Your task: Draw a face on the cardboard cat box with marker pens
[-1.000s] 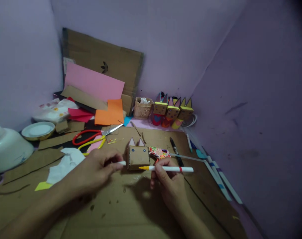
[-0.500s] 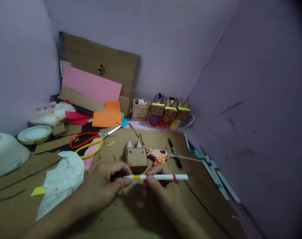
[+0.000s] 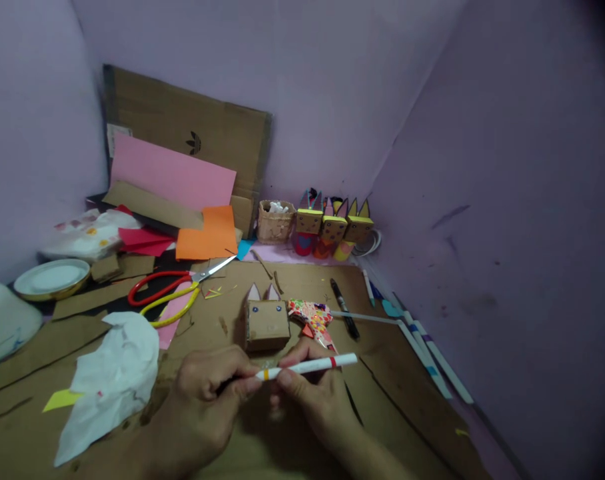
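A white marker [image 3: 323,364] with a red band and a yellow-orange band is held in front of me by both hands. My left hand [image 3: 215,393] pinches its left, tapered end between thumb and fingers. The barrel is gripped by my right hand [image 3: 315,397] close to the yellow-orange band. Just beyond the hands stands a small cardboard box [image 3: 267,325] with two pointed ears and two eyes. Right of that box lies a flower-patterned glue gun [image 3: 310,313] with a pale stick [image 3: 365,316] at its back. A black marker [image 3: 344,308] lies past it.
Scissors [image 3: 192,283] lie open at the left, near crumpled white tissue [image 3: 115,360]. Three eared cardboard figures [image 3: 334,228] and a small basket [image 3: 275,227] stand at the back. Several white markers [image 3: 445,363] line the right edge. Cardboard [image 3: 192,93] leans on the wall.
Both hands have come slightly lower and nearer to me with the marker. Its right end now tilts up more, and less of its left end shows. The whole view has shifted a little.
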Motion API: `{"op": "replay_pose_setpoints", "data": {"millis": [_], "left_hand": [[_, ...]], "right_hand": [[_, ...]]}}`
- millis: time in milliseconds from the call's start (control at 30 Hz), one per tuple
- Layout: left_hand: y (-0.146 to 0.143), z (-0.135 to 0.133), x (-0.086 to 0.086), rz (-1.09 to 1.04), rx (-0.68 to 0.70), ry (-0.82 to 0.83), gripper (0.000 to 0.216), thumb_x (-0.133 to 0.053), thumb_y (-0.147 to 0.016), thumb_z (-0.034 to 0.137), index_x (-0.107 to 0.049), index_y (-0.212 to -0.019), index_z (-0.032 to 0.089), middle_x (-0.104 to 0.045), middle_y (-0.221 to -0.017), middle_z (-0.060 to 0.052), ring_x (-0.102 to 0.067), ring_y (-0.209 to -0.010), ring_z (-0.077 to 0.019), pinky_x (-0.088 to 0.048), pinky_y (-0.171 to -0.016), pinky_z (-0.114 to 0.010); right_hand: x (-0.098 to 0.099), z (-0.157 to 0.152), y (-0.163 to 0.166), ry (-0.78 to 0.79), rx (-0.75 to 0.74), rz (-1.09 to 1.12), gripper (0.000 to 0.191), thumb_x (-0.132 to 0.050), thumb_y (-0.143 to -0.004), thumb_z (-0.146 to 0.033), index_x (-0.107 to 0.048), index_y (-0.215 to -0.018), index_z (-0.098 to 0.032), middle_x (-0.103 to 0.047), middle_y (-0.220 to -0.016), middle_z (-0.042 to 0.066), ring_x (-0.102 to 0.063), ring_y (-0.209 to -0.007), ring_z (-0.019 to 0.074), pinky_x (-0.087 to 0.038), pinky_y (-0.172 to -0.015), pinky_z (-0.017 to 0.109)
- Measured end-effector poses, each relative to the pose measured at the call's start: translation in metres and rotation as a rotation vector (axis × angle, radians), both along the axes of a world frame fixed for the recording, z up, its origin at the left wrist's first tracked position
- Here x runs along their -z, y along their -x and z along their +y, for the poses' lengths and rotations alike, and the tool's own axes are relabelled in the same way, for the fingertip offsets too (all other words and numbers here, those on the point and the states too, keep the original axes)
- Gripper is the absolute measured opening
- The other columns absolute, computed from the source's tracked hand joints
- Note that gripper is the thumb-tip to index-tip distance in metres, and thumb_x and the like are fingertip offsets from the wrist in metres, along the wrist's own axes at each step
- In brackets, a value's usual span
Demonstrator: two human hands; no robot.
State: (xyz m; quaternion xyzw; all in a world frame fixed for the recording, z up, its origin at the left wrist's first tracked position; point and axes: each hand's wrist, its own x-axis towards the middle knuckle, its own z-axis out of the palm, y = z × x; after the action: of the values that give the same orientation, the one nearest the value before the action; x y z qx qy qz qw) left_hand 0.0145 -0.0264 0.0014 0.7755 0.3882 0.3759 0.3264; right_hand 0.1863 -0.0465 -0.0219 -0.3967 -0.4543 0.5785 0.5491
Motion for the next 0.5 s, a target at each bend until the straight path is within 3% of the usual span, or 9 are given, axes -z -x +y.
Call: {"op": "replay_pose_setpoints", "data": {"millis": [133,233,300,400,500], "left_hand": [[0.009,0.016,0.004,-0.023,-0.153,-0.133,0.017,-0.057,-0.085,0.035,-0.072,-0.085,0.027,-0.072,-0.072,0.004,-0.066,-0.064,-0.0126,-0.049,-0.058,-0.018],[0.019,0.034,0.007,-0.069,-0.355,-0.221,0.023,-0.056,-0.085,0.041,-0.071,-0.09,0.024,-0.073,-0.074,0.002,-0.067,-0.063,-0.0137,-0.053,-0.058,-0.019],[0.024,0.043,0.011,-0.065,-0.395,-0.242,0.024,-0.052,-0.088,0.039,-0.07,-0.084,0.022,-0.072,-0.068,0.003,-0.066,-0.057,-0.0123,-0.052,-0.054,-0.017],[0.026,0.046,0.017,0.004,-0.349,-0.345,0.02,-0.051,-0.09,0.033,-0.067,-0.084,0.022,-0.072,-0.071,0.003,-0.067,-0.061,-0.011,-0.052,-0.055,-0.014],[0.025,0.044,0.025,0.05,-0.262,-0.495,0.014,-0.05,-0.091,0.028,-0.063,-0.09,0.023,-0.072,-0.078,0.002,-0.069,-0.07,-0.0106,-0.052,-0.063,-0.014]], "right_hand": [[-0.016,0.008,-0.014,-0.041,0.086,-0.084,0.025,-0.072,-0.074,-0.037,-0.056,-0.074,-0.018,-0.059,-0.051,-0.005,-0.052,-0.041,0.0078,-0.041,-0.042,0.017],[-0.053,0.037,-0.035,-0.1,0.23,-0.149,0.019,-0.068,-0.079,-0.031,-0.052,-0.081,-0.021,-0.057,-0.049,-0.008,-0.052,-0.042,0.0084,-0.04,-0.042,0.016],[-0.088,0.069,-0.045,-0.136,0.262,-0.251,0.015,-0.067,-0.077,-0.022,-0.052,-0.078,-0.021,-0.057,-0.049,-0.008,-0.052,-0.044,0.008,-0.041,-0.043,0.016],[-0.141,0.131,-0.044,-0.064,0.279,-0.368,0.01,-0.058,-0.081,-0.008,-0.056,-0.079,-0.018,-0.059,-0.058,-0.005,-0.055,-0.048,0.0078,-0.047,-0.049,0.019],[-0.172,0.2,-0.033,-0.027,0.29,-0.456,0.009,-0.054,-0.091,-0.016,-0.061,-0.086,-0.013,-0.064,-0.07,0.001,-0.058,-0.054,0.0092,-0.049,-0.051,0.022]]}}
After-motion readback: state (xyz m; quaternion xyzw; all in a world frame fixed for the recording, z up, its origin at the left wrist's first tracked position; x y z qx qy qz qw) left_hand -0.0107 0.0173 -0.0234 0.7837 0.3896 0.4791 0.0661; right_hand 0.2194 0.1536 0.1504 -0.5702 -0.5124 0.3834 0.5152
